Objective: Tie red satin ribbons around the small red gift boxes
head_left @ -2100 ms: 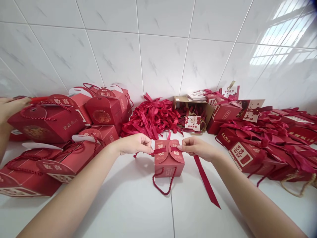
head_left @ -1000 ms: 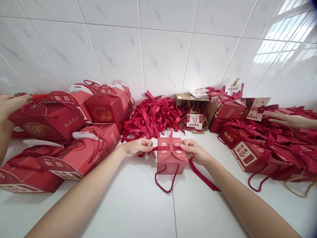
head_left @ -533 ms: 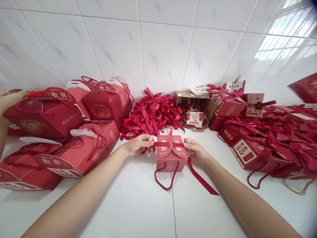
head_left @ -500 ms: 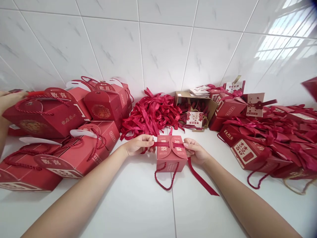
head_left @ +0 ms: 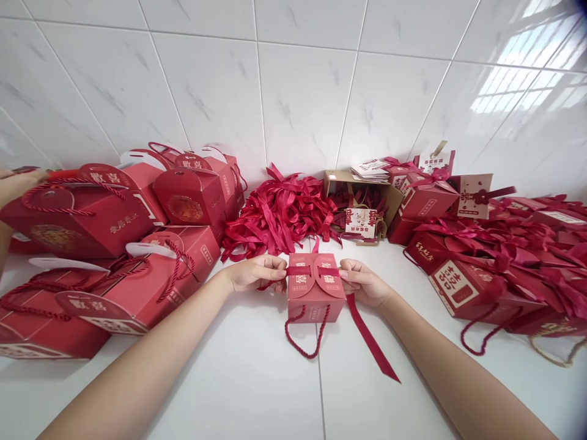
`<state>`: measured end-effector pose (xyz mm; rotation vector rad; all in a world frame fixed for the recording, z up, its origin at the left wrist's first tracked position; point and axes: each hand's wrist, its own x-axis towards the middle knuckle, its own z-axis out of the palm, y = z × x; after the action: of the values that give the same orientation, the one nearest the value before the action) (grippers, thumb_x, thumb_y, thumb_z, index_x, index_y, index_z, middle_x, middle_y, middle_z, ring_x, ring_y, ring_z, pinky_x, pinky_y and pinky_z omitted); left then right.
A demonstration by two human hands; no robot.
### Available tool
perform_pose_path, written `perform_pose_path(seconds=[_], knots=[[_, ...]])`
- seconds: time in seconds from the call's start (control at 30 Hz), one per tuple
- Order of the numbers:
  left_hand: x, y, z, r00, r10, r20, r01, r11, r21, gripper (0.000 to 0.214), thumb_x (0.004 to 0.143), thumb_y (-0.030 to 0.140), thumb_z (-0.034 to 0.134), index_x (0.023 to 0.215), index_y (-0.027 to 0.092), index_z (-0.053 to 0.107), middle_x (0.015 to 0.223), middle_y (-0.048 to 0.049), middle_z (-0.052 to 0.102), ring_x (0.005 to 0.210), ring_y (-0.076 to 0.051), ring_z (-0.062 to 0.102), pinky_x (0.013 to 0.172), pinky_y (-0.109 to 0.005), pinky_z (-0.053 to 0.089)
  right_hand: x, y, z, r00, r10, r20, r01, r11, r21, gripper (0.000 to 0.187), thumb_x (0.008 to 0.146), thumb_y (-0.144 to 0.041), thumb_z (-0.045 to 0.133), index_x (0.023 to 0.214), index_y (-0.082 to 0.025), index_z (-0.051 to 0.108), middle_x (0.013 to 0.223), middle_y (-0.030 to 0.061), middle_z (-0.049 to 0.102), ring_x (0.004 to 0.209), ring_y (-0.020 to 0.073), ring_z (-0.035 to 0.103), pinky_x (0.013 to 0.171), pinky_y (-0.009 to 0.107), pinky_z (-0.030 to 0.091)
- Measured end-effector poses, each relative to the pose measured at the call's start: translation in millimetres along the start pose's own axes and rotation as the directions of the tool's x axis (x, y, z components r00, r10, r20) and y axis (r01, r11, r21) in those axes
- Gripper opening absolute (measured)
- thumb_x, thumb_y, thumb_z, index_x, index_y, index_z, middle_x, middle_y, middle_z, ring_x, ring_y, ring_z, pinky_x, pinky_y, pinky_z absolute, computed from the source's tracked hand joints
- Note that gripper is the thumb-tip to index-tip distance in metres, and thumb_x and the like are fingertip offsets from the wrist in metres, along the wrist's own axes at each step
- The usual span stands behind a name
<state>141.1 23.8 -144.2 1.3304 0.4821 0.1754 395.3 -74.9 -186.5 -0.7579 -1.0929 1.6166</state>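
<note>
A small red gift box (head_left: pixel 315 295) with a rope handle stands on the white tiled floor in front of me. A red ribbon (head_left: pixel 370 338) runs across its two rounded top flaps and trails off to the lower right. My left hand (head_left: pixel 255 272) pinches the ribbon at the box's left side. At the right side, my right hand (head_left: pixel 362 282) is closed on the ribbon where it leaves the flap.
Large red boxes (head_left: pixel 132 287) with rope handles lie stacked at left, where another person's hand (head_left: pixel 16 183) rests on one. A heap of loose red ribbons (head_left: pixel 282 214) and an open cardboard carton (head_left: pixel 362 195) sit by the wall. Ribboned small boxes (head_left: pixel 495 269) fill the right side.
The ribbon has been drawn further through the flaps; my hands stay at the box's sides. The other person's hand and the red box seen at the right edge have left the view.
</note>
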Motion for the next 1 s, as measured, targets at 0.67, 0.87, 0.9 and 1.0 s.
perform_pose_path(seconds=[0.67, 0.87, 0.9, 1.0], knots=[[-0.4, -5.1, -4.8, 0.998, 0.011, 0.058, -0.009, 0.999, -0.035, 0.036, 0.065, 0.036, 0.076, 0.057, 0.015, 0.048, 0.056, -0.002, 0.062, 0.053, -0.012, 0.056, 0.054, -0.023, 0.04, 2.1, 2.3, -9.3, 0.996, 0.026, 0.084, -0.019, 0.997, -0.076, 0.046, 0.078, -0.038, 0.065, 0.056, -0.02, 0.03, 0.045, -0.0086, 0.029, 0.043, 0.0063, 0.018, 0.046, 0.024, 0.011], [-1.5, -5.1, -4.4, 0.996, 0.013, 0.083, -0.006, 0.997, -0.082, 0.033, 0.065, 0.03, 0.077, 0.057, 0.015, 0.048, 0.06, -0.0011, 0.061, 0.055, -0.01, 0.053, 0.054, -0.022, 0.039, 0.7, 0.8, -3.7, 0.996, 0.036, 0.08, -0.029, 0.996, -0.084, 0.044, 0.078, -0.041, 0.064, 0.055, -0.019, 0.034, 0.045, -0.0081, 0.03, 0.043, 0.0063, 0.018, 0.046, 0.024, 0.011], [-1.7, -5.2, -4.8, 0.996, 0.01, 0.088, -0.002, 0.996, -0.087, 0.033, 0.065, 0.029, 0.077, 0.057, 0.015, 0.048, 0.06, -0.001, 0.06, 0.055, -0.01, 0.053, 0.054, -0.022, 0.039, 0.6, 0.8, -2.9, 0.996, 0.037, 0.079, -0.031, 0.996, -0.084, 0.044, 0.078, -0.042, 0.064, 0.055, -0.019, 0.034, 0.045, -0.0081, 0.03, 0.043, 0.0063, 0.018, 0.046, 0.024, 0.011], [-2.4, -6.6, -6.2, 0.995, 0.0, 0.098, 0.01, 0.995, -0.097, 0.032, 0.066, 0.027, 0.077, 0.058, 0.015, 0.048, 0.06, -0.0006, 0.059, 0.056, -0.01, 0.053, 0.054, -0.022, 0.039, 0.3, 0.9, -1.0, 0.997, 0.04, 0.073, -0.034, 0.996, -0.081, 0.044, 0.078, -0.043, 0.064, 0.056, -0.019, 0.035, 0.045, -0.008, 0.03, 0.043, 0.0062, 0.017, 0.046, 0.024, 0.01]])
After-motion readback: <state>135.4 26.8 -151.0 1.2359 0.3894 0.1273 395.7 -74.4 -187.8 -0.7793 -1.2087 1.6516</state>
